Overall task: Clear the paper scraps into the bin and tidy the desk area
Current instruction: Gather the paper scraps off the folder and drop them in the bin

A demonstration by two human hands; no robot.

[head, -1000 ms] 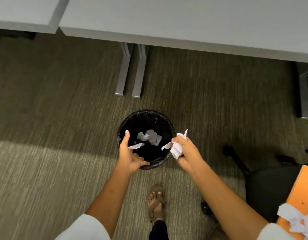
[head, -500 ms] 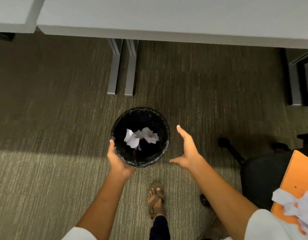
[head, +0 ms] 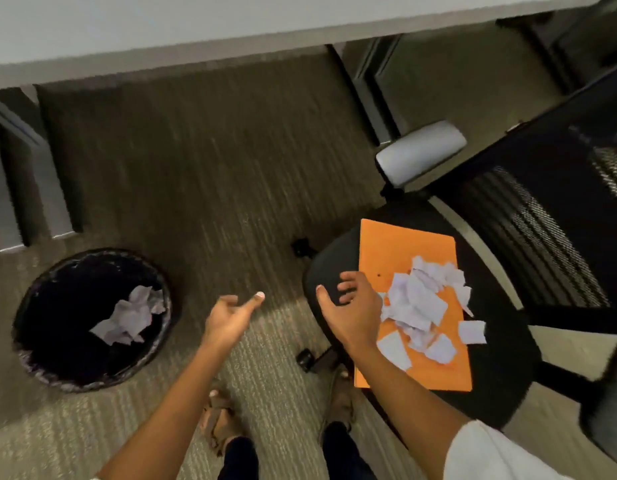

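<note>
head view: right hand (head: 352, 311), fingers spread, empty, hovers beside torn white paper scraps (head: 423, 304) on orange folder (head: 393, 247); left hand (head: 229, 318) open, empty, right of round black bin (head: 37, 368).

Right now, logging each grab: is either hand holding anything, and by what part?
Nothing is held. The left hand and right hand are both open and empty.

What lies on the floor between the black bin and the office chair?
In the head view, only bare carpet lies between the bin and the chair; the empty left hand hangs above that stretch.
</note>
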